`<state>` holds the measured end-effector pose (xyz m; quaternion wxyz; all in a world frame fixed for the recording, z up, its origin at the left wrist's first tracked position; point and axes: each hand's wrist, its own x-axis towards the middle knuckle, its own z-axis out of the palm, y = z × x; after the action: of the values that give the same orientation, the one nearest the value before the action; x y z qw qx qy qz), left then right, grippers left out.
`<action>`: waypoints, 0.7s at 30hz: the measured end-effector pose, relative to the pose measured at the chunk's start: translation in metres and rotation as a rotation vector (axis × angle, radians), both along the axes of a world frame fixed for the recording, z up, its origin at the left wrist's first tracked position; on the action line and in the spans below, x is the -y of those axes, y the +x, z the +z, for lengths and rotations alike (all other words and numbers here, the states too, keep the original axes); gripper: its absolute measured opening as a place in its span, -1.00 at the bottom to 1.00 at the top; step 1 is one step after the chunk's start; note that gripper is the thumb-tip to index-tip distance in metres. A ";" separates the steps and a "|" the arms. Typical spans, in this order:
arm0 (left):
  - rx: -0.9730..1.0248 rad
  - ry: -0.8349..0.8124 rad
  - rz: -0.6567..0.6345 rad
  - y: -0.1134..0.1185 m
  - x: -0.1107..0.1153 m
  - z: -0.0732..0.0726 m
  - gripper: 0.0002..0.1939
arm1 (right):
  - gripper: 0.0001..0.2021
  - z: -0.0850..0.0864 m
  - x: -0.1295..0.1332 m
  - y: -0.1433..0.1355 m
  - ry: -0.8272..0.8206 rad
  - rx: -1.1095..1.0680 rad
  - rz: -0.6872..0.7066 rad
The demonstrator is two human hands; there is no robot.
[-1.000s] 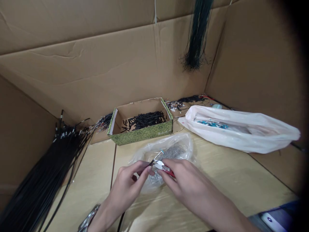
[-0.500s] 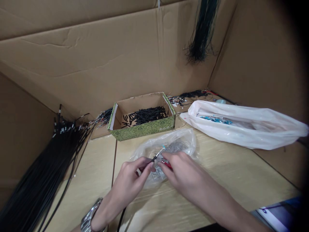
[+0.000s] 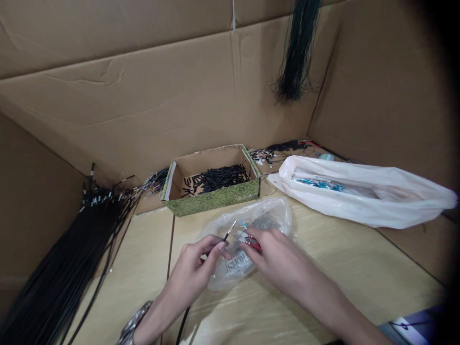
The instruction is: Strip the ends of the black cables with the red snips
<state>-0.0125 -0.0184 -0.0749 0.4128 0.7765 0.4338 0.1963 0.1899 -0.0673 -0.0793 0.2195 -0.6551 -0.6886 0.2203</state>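
Note:
My left hand [image 3: 203, 261] pinches a black cable [image 3: 225, 237] between thumb and fingers. Its thin silvery end points up and away, over the clear plastic bag [image 3: 215, 225]. My right hand [image 3: 268, 247] is closed round small red-handled snips [image 3: 253, 243]. Their pale blades lie just right of the cable and look apart from it; whether they are spread is hard to make out. A tiny teal piece [image 3: 244, 224] shows above the blades, separate from the cable's tip. Small grey bits [image 3: 266, 221] lie in the bag, whose printed label is partly visible.
Behind the bag is a green patterned box [image 3: 212, 202] with short black tubes. A white plastic bag [image 3: 359, 208] with blue-tipped pieces lies right. Black cables [image 3: 72, 254] are bundled left; dark wires [image 3: 296, 57] hang at the cardboard wall [image 3: 161, 96].
The teal tip that was at the cable's end is now apart from it, near the snips. My hands have moved slightly apart. The view has tilted up a little.

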 end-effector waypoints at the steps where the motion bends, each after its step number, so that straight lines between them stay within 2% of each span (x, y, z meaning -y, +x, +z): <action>1: 0.023 -0.030 0.005 0.000 0.000 0.000 -0.70 | -0.80 0.003 0.001 0.002 -0.016 -0.016 -0.006; 5: 0.056 -0.067 0.014 0.000 0.002 0.001 -0.69 | -0.80 0.007 0.007 0.006 -0.038 -0.057 0.002; 13: -0.018 0.064 -0.026 0.005 0.004 0.003 -0.70 | -0.83 -0.004 0.008 0.002 0.145 0.005 0.097; 21: -0.065 0.092 -0.049 0.004 0.003 0.000 -0.67 | -0.77 -0.015 0.004 -0.009 0.157 -0.011 0.106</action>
<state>-0.0089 -0.0218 -0.0748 0.3669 0.8110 0.4183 0.1807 0.1812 -0.0715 -0.0942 0.2619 -0.5971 -0.7364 0.1804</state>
